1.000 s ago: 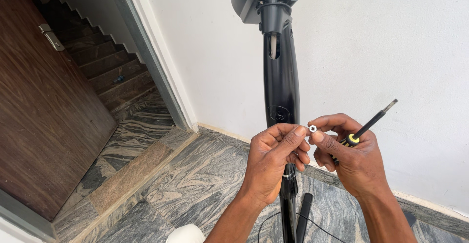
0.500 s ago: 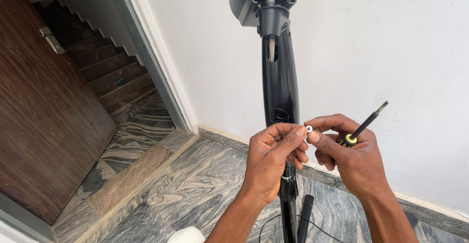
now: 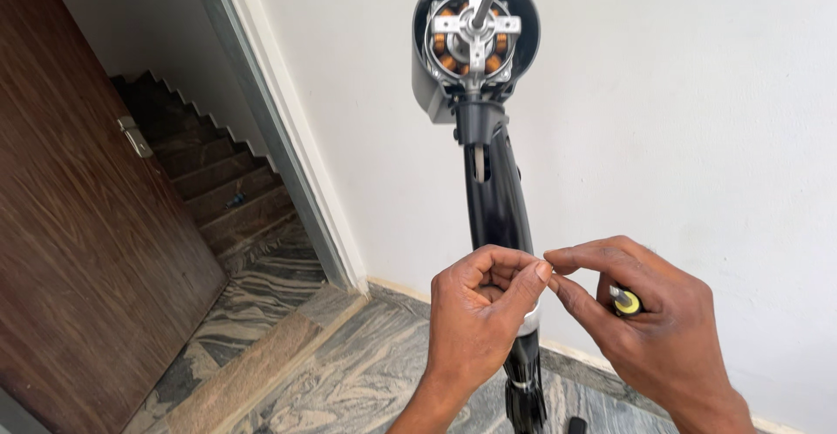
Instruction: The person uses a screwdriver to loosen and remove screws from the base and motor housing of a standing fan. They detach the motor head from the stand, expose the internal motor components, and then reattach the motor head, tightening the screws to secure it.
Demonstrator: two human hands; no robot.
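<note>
Your view has tilted up; the washer is now hidden between your left hand's point(image 3: 479, 312) and right hand's point(image 3: 649, 329) pinched fingers point(image 3: 534, 275), screwdriver point(image 3: 624, 301) tucked in the right palm.

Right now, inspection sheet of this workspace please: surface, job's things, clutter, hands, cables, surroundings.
Surface: grey veined stone floor.
Job's things: black fan stand upright, open motor housing on top with copper windings and shaft exposed; yellow-and-black screwdriver handle tucked in the right palm.
Clutter: nothing seen.
Hands: left hand and right hand meet fingertip to fingertip in front of the stand; anything pinched between them is hidden.
Cables: nothing seen.
Surroundings: white wall, brown wooden door open, staircase beyond.
</note>
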